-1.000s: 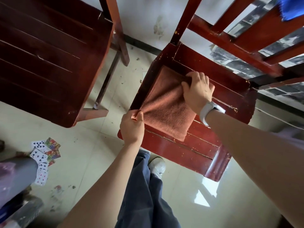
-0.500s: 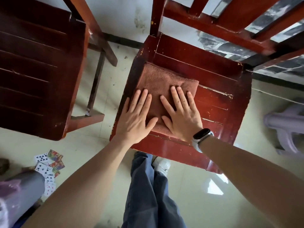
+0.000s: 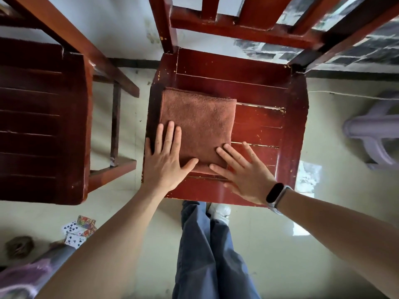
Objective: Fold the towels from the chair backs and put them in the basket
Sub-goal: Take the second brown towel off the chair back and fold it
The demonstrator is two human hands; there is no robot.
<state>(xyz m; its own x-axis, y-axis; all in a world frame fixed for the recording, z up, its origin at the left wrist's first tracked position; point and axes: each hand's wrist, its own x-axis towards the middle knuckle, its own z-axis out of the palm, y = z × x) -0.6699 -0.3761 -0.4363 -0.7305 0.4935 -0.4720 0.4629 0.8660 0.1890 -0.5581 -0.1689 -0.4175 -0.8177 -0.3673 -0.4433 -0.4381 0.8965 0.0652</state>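
A brown towel (image 3: 197,124), folded into a square, lies flat on the left half of a red wooden chair seat (image 3: 265,87). My left hand (image 3: 165,162) rests flat with straight fingers on the towel's near left corner. My right hand (image 3: 244,171), a dark band on its wrist, lies flat across the towel's near right corner, fingers spread, partly on the bare seat. Neither hand grips anything. No basket shows in this view.
A second dark red chair (image 3: 41,117) stands to the left, a strip of floor between the two. Playing cards (image 3: 78,230) lie on the floor at lower left. A pale plastic stool (image 3: 371,130) stands to the right. My legs are under the seat's front edge.
A second ago my hands pinched the towel's corners while folding it. Then they flattened on it, and since then they have slid apart toward its near corners.
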